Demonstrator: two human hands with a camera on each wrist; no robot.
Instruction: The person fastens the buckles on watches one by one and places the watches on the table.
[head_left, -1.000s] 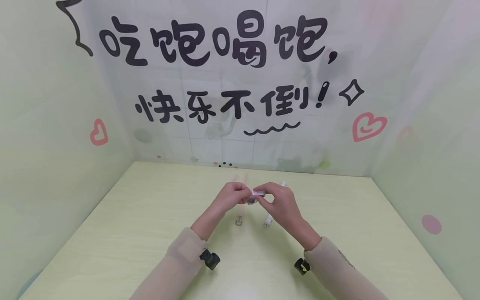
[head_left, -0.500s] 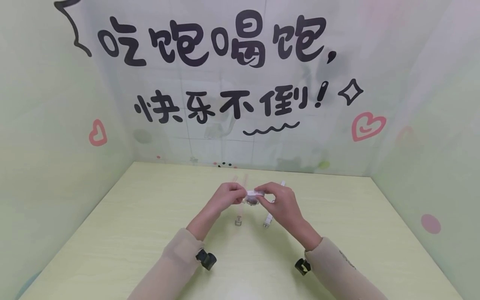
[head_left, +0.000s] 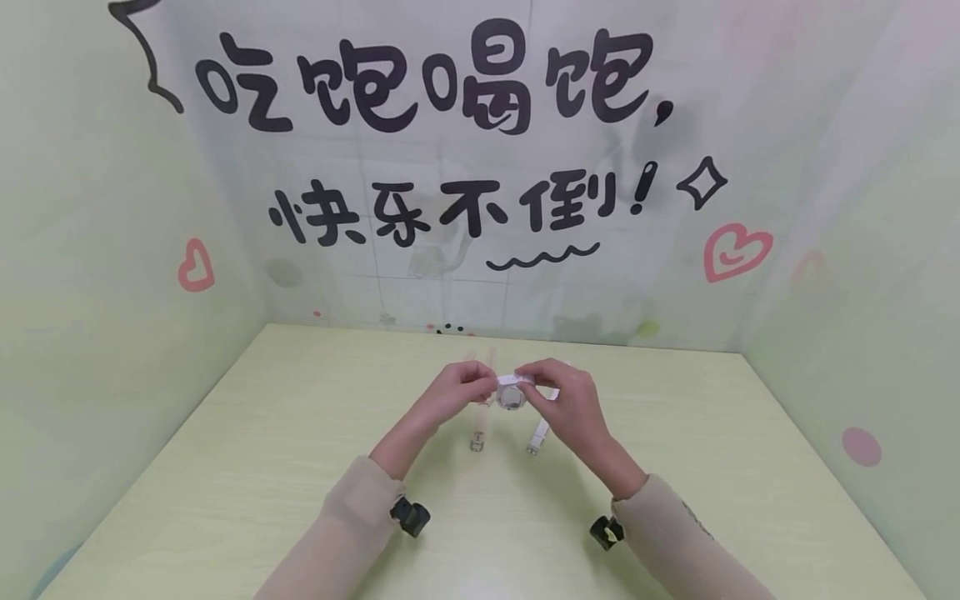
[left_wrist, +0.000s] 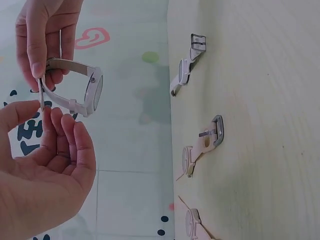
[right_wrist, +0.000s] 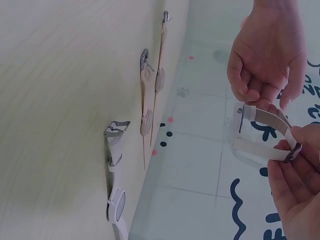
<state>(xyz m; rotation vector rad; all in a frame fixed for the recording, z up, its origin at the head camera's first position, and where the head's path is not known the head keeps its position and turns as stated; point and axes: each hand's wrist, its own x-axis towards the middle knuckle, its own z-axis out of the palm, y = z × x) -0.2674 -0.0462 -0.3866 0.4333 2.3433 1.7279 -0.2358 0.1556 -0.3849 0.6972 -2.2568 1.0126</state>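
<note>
A white-strapped wristwatch [head_left: 512, 397] hangs between the two hands above the table, its strap bent into a loop. My left hand [head_left: 456, 390] pinches the strap's end between thumb and fingertips, as the left wrist view shows on the strap [left_wrist: 59, 100]. On the other side, my right hand [head_left: 572, 398] grips the strap near its metal buckle [right_wrist: 293, 151] with thumb and fingers. The case dangles below the fingers in the head view. Whether the strap's end passes through the buckle is hard to tell.
On the pale wooden table [head_left: 300, 467] lies another white watch [right_wrist: 117, 205], to the right below the hands. Two pink-strapped watches [left_wrist: 187, 160] lie left of it, partly behind my left hand in the head view. A printed wall [head_left: 450, 275] stands behind.
The watch case has come into view below the fingers and its round face is seen more fully. My left hand has shifted slightly left; my right hand has risen a little.
</note>
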